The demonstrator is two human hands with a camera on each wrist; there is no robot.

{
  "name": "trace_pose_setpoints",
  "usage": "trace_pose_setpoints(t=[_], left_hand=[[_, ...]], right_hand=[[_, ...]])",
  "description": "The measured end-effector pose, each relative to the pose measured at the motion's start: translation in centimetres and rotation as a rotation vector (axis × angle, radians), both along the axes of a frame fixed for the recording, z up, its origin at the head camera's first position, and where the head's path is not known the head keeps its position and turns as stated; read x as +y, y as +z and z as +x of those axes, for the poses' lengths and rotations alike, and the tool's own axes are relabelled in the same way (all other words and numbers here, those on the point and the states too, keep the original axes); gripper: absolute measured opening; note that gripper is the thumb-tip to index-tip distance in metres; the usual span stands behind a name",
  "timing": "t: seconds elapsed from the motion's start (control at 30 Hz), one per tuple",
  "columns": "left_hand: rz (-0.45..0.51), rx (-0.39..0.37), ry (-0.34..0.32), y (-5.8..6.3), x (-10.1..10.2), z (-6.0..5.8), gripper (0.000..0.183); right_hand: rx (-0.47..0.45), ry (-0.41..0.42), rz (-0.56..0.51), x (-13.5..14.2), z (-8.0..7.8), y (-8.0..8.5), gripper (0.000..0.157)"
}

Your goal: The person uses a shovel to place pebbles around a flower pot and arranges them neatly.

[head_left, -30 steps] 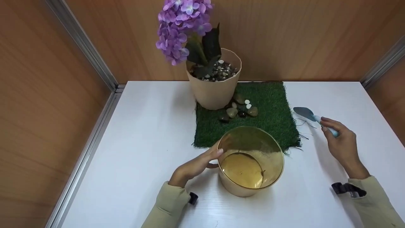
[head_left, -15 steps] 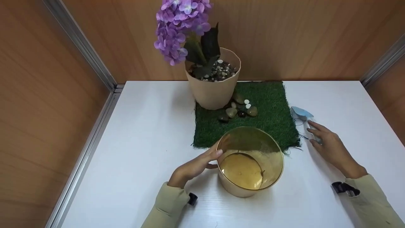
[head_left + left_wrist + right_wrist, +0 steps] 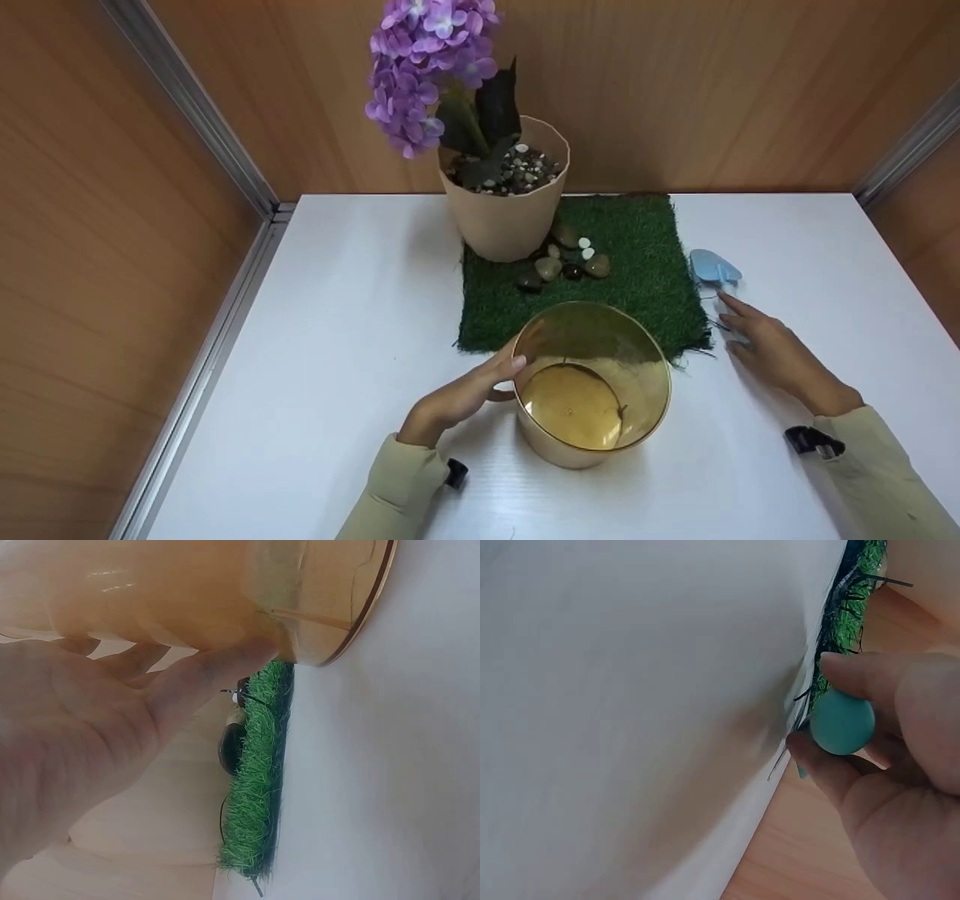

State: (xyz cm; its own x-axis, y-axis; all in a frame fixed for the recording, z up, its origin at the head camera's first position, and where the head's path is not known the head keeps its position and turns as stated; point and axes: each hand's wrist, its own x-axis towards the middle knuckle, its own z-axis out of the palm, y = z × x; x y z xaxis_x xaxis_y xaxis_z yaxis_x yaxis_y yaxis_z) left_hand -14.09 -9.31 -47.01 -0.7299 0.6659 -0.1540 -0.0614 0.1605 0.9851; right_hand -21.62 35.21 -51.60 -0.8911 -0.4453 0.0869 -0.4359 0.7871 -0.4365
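Observation:
An amber see-through pot (image 3: 559,450) stands on the white table with nothing to be seen inside it. My left hand (image 3: 465,391) holds its left side; in the left wrist view the thumb lies along the amber wall (image 3: 165,592) and the other fingers reach around it. Beside the right edge of the grass mat, a small blue garden trowel (image 3: 712,266) has its blade at the table, pointing away from me. My right hand (image 3: 784,361) pinches its handle, whose round teal end (image 3: 842,722) shows between thumb and fingers in the right wrist view.
A beige flowerpot (image 3: 502,221) with purple flowers (image 3: 420,67) and gravel stands at the back. It rests partly on a green grass mat (image 3: 637,300), where several pebbles (image 3: 549,268) lie. Wooden panels (image 3: 712,90) enclose the white table (image 3: 360,315) at the back and sides.
My right hand has moved a little left and turned the trowel, so its blade has swung from pointing left to pointing away and sits lower. The left hand and amber pot have stayed put.

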Motion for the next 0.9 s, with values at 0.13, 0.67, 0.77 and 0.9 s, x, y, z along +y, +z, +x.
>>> trace_pose_setpoints(t=[0.13, 0.67, 0.77, 0.9], left_hand=[[0.001, -0.004, 0.001, -0.04, 0.00, 0.01, 0.054], [0.001, 0.017, 0.005, -0.04, -0.08, 0.04, 0.054], [-0.001, 0.012, 0.007, -0.02, -0.04, 0.06, 0.053], [0.006, 0.014, 0.006, 0.02, 0.03, 0.07, 0.052]], right_hand=[[-0.005, 0.020, 0.029, 0.15, 0.00, -0.18, 0.045], [-0.058, 0.028, -0.019, 0.31, -0.50, 0.13, 0.060], [-0.053, 0.031, -0.017, 0.42, -0.40, 0.04, 0.057], [-0.062, 0.031, -0.008, 0.57, -0.26, -0.09, 0.053]])
